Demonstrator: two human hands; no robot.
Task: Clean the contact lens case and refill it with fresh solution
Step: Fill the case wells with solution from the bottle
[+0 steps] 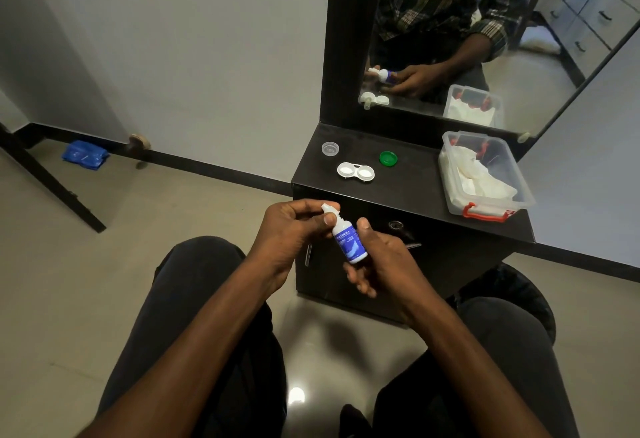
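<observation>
Left hand [294, 226] pinches the white cap [329, 210] of the one solution bottle [348, 242], thumb and fingers curled round its tip. Right hand [377, 257] grips the blue-labelled body from the 4 o'clock side, thumb pressed by the label, so the bottle hangs tilted between both hands, in front of the table's [415, 195] near edge and clear of it. On the dark table, from 9 toward 3 o'clock: one small clear lid [330, 148]; one white contact lens case [356, 171], its two wells uncovered, whether they hold liquid I cannot tell; one green cap [388, 158] at about 1 o'clock from the case; one clear plastic box [485, 178] with a red handle, holding crumpled white tissue. Behind stands one mirror [519, 39].
</observation>
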